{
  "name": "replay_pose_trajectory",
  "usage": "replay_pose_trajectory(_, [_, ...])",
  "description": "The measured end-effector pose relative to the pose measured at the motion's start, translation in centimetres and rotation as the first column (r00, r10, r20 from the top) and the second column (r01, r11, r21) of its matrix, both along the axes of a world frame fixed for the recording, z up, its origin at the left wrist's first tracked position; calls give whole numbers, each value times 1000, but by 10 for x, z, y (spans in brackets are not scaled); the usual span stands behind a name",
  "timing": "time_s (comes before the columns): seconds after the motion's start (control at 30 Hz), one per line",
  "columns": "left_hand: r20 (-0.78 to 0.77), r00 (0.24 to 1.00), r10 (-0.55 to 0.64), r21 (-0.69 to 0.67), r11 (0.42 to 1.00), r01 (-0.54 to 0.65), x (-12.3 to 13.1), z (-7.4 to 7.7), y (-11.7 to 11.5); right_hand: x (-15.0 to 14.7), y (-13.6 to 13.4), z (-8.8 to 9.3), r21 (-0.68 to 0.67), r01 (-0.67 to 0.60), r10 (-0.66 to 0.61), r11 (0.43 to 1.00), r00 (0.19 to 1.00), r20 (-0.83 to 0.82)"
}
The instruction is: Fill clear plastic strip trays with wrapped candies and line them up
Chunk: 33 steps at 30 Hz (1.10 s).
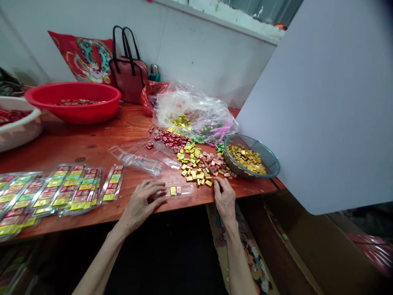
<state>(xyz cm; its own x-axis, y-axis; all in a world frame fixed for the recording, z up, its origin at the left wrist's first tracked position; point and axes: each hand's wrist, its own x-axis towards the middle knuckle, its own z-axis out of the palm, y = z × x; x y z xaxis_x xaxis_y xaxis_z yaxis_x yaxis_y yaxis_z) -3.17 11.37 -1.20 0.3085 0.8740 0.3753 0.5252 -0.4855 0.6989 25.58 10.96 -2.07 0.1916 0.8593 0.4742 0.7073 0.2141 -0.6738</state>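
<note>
My left hand (143, 201) lies on the wooden table (92, 143) with its fingers spread flat, pressing the left end of a narrow clear plastic strip (181, 190) that holds two small coloured squares. My right hand (224, 197) rests at the table's front edge, fingers curled with the tips touching the near edge of a pile of small foil-wrapped squares (196, 162) in yellow, red and green. What, if anything, its fingertips pinch is too small to tell.
Several filled strips (61, 190) lie at the left. Empty clear sleeves (138, 157) lie mid-table. A grey bowl (270, 164) of gold squares, a plastic bag (193, 112), a red basin (73, 100), a white basin (18, 127), a handbag (129, 76) and a white board (325, 106) surround them.
</note>
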Motion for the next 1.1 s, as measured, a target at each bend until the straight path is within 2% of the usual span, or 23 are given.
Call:
replay_pose_trajectory(0.37, [5, 1000, -7, 0, 1000, 7, 0, 1, 0, 2, -4, 2, 26, -32, 32, 999, 999, -15])
replay_pose_trajectory(0.73, [-16, 1000, -23, -2, 1000, 23, -1, 0, 1, 6, 0, 3, -129, -92, 96, 987, 995, 27])
replay_pose_trajectory(1.1, [-8, 1000, -10, 7, 1000, 10, -3, -4, -1, 0, -6, 10, -146, -122, 128, 982, 991, 38])
